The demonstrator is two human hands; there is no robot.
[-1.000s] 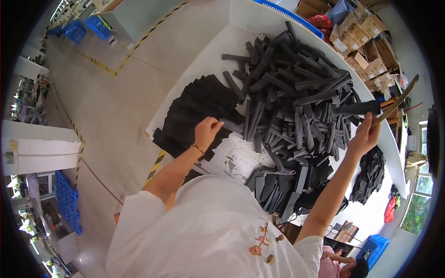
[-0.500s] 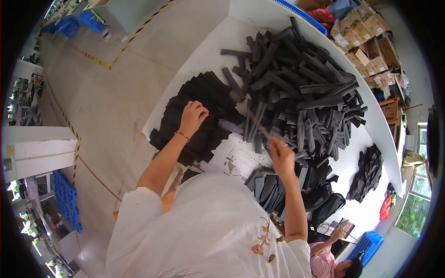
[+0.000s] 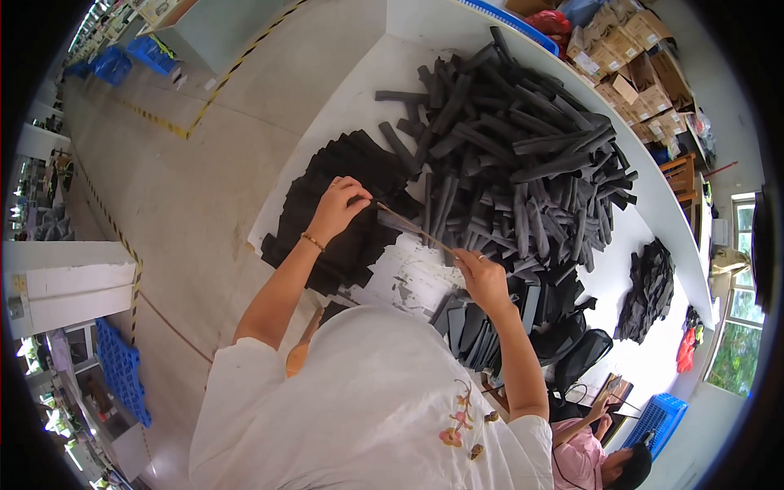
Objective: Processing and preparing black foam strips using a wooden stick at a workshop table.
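My right hand [image 3: 483, 279] is closed round one end of a thin brown stick [image 3: 423, 232]. The stick slants up and left, its far end close to the fingertips of my left hand [image 3: 340, 206]. Those fingers are pinched together above a spread of overlapping flat black pieces [image 3: 322, 245]; whatever sits between them is too dark and small to name. A big heap of dark grey rolled strips [image 3: 531, 155] lies beyond and to the right, on the white table [image 3: 408, 273].
Stacked dark flat pieces [image 3: 469, 331] and a black bag-like item [image 3: 584, 359] lie right of me. Another black pile [image 3: 647, 290] is farther right. A person in pink [image 3: 581, 449] works near a blue crate [image 3: 660, 420]. Cardboard boxes [image 3: 633, 65] stand at far right.
The stick's far end has swung down and left, from over the heap's edge to my left fingertips. My right hand has shifted slightly left and down; the left hand stays nearly in place.
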